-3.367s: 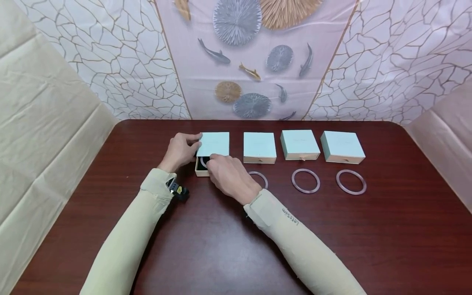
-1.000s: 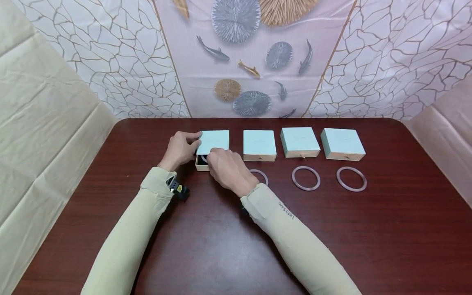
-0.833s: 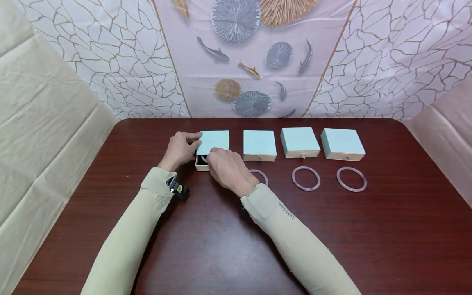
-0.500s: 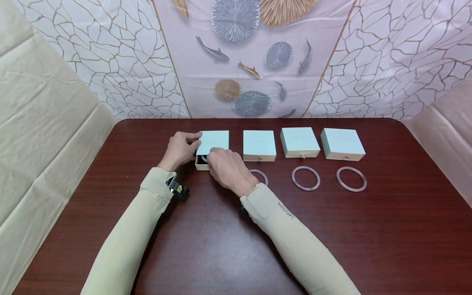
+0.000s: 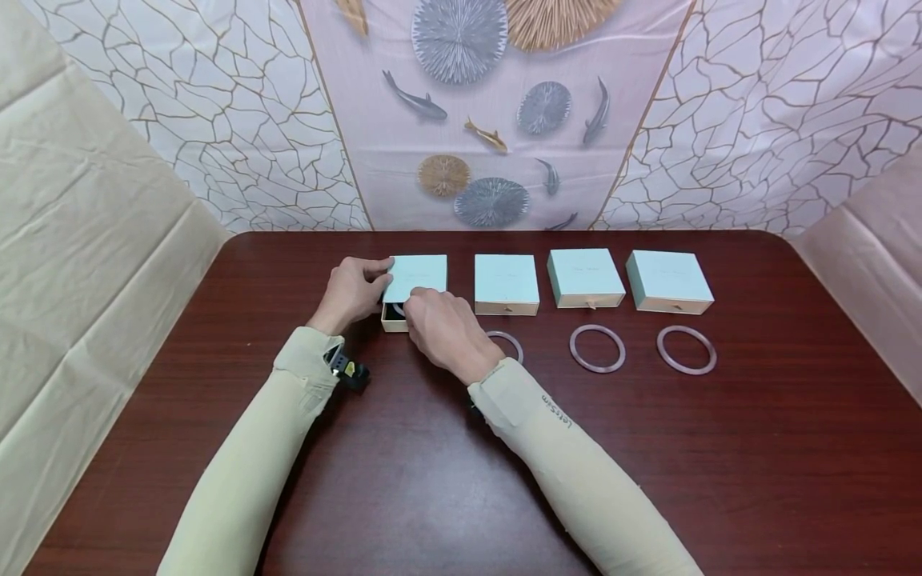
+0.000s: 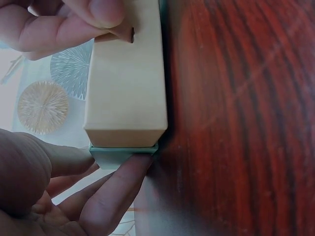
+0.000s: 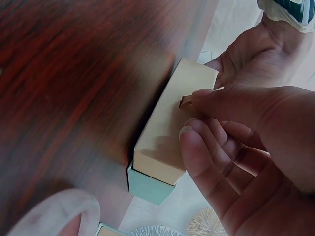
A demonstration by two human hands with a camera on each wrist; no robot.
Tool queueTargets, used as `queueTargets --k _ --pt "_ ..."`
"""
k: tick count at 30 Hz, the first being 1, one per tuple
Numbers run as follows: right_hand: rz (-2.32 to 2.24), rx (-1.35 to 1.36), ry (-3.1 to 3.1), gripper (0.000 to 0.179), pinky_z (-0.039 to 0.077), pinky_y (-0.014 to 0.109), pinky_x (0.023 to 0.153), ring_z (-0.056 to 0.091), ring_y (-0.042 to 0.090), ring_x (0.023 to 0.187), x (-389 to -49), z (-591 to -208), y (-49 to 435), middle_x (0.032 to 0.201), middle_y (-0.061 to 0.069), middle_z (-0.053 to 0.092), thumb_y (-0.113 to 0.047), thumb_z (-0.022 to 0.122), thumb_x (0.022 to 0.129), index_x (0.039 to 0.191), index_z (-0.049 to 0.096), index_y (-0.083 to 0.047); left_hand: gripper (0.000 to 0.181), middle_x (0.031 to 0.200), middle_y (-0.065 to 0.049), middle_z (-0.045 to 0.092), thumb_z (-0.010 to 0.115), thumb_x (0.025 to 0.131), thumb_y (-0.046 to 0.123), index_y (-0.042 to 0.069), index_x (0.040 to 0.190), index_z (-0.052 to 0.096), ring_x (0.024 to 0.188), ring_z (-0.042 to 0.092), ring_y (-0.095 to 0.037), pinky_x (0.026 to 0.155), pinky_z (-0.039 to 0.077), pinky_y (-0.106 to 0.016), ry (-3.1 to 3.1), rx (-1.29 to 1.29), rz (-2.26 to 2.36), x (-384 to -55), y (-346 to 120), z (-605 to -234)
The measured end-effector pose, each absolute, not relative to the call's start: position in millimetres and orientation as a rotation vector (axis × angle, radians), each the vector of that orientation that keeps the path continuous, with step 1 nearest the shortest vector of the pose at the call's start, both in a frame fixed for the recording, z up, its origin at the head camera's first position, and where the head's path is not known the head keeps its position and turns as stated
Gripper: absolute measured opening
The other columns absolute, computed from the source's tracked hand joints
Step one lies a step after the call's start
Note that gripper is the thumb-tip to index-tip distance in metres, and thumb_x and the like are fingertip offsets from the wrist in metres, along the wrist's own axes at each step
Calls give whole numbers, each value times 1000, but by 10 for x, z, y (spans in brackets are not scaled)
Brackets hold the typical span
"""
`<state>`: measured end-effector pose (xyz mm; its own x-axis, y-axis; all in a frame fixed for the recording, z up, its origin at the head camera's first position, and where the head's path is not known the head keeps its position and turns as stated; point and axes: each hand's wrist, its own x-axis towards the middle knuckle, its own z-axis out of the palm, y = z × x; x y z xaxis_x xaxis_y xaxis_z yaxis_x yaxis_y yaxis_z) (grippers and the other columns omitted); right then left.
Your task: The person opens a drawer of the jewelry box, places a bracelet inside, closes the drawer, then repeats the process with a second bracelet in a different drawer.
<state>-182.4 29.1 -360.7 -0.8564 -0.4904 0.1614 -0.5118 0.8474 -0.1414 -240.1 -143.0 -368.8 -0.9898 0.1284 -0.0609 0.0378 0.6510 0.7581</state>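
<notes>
A mint-green jewellery box [image 5: 419, 274] stands at the left end of a row, its cream drawer [image 5: 393, 326] partly out towards me. Inside, against the dark lining, shows part of a pale bangle [image 5: 398, 310]. My left hand [image 5: 347, 294] holds the mint sleeve by its left side, fingers at the corner. With thumb and finger, my right hand [image 5: 448, 330] pinches the small brown ribbon tab [image 7: 185, 101] on the drawer's front. That hand hides the drawer's right part in the head view.
Right of it stand three more mint boxes [image 5: 506, 277] [image 5: 587, 272] [image 5: 670, 275], their drawers in. Three lilac bangles [image 5: 520, 344] [image 5: 598, 370] [image 5: 687, 371] lie on the dark wooden table [image 5: 432, 480] before them, the nearest partly behind my right wrist. A patterned cloth [image 5: 490, 120] hangs behind.
Since the oldest frame the drawer has slid a little farther into its sleeve, my right hand moving away from me with it. Over the last second hardly anything has moved.
</notes>
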Motion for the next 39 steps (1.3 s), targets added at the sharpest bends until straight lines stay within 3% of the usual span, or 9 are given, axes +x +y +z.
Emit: queueTargets --k 11,31,39 --pt "296 760 -2925 31 59 39 61 68 25 72 -1835 -3580 311 86 2 64 -5 62 96 66 65 -13 39 143 -17 61 56 106 18 17 145 59 94 72 -29 73 62 -32 2746 139 1270 -2424 -1404 -3665" --pt "287 736 -2917 32 57 34 58 65 20 68 -1840 -3579 282 84 0 62 -8 63 97 66 65 -15 40 147 -18 58 55 106 18 17 147 57 92 68 -28 75 62 -32 2732 161 1267 -2413 -1435 -3638" --pt "298 734 -2930 29 55 32 56 64 19 66 -1818 -3613 277 85 0 63 -8 63 98 70 67 -14 41 145 -19 59 55 106 18 15 146 57 84 68 -22 72 62 -29 2728 147 1266 -2377 -1436 -3685"
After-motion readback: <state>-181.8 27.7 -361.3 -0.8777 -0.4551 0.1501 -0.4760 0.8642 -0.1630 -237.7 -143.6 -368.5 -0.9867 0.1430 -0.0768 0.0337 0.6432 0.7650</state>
